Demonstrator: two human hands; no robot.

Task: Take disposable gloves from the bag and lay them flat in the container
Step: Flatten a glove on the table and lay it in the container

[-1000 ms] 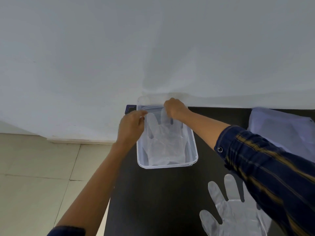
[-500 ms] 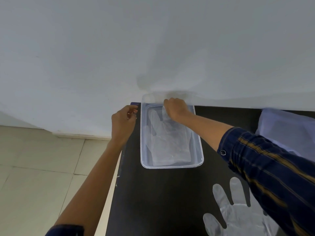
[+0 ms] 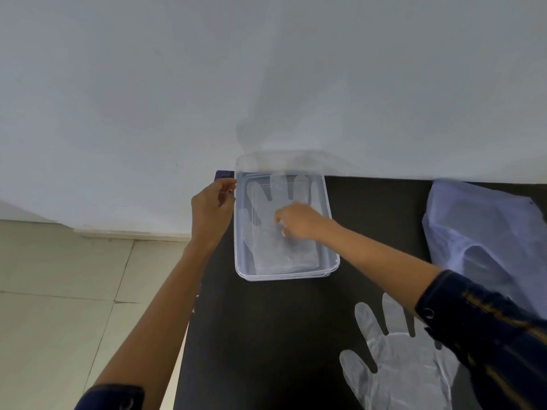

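Glove (image 3: 275,232) under right hand (image 3: 297,220)

Two hands: left hand (image 3: 211,210), right hand (image 3: 299,220). One clear container (image 3: 333,261), far on worktop (image 3: 266,335). Two disposable gloves: glove in container (image 3: 266,247), glove near right on worktop (image 3: 402,371). One bag (image 3: 485,232), far right.

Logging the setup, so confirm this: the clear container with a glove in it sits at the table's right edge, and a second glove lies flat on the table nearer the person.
One thing is wrong: the head view shows the container at the table's left edge. The rest holds: a glove lies inside it, and a second glove lies flat nearer the person.
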